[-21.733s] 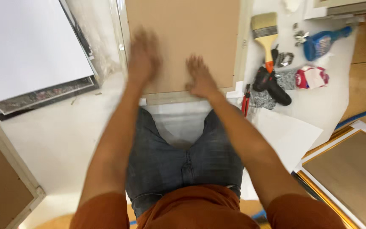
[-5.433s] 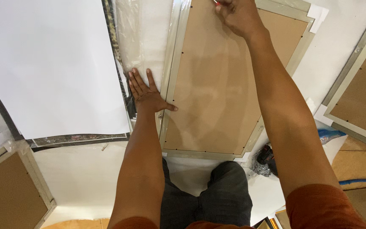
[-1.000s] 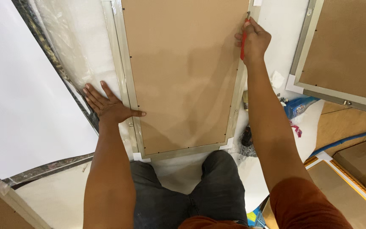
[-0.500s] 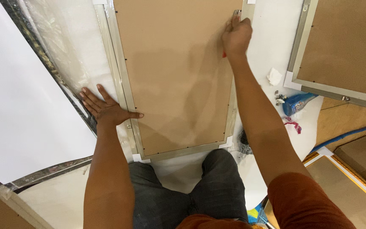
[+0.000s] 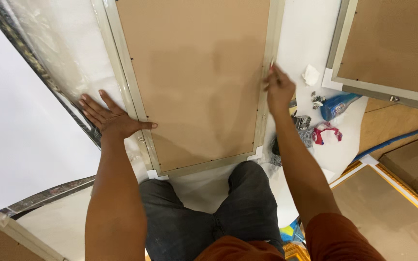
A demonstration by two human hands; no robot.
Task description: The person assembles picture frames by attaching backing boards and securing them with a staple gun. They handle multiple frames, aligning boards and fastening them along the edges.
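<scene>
The picture frame [image 5: 194, 82] lies face down on the white worktop [image 5: 306, 43], its brown backing board up, with the near edge just before the person's knees. The left hand [image 5: 112, 118] lies flat and released, fingers spread, on the clear plastic wrap [image 5: 59, 53] beside the frame's left rail, thumb touching the rail. The right hand [image 5: 279, 89] is clenched at the right rail; what it grasps cannot be told. A blue spray bottle [image 5: 339, 104] lies near the worktop's right edge.

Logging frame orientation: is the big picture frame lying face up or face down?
Face down: the picture frame shows its brown backing board, edged with small dark fasteners.
</scene>
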